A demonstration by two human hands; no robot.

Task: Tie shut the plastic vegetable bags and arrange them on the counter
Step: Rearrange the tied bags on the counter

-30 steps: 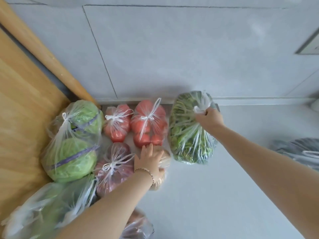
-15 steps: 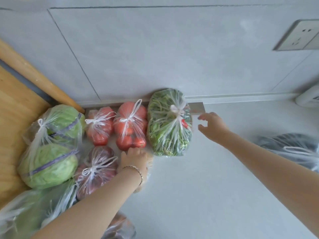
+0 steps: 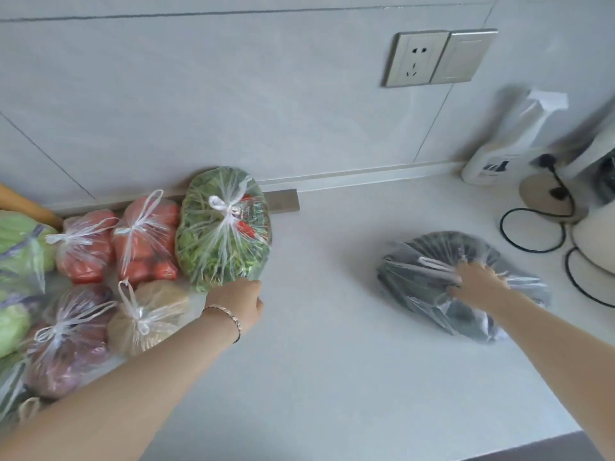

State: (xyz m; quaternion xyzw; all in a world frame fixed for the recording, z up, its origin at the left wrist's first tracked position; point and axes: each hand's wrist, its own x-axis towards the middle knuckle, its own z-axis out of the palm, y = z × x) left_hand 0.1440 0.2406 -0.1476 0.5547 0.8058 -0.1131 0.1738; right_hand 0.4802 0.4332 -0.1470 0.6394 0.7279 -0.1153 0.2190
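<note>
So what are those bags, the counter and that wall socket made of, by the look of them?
The greens bag and the dark bag: thin clear plastic film, glossy, crinkled, contents showing through. The counter: pale, matte, faintly speckled, probably stone or a composite. The wall socket: grey brushed-looking plate, metal or metal-look plastic; cannot tell which.

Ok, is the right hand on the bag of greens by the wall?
No, the right hand is on the dark bag, which lies apart, farther right on the counter.
</note>
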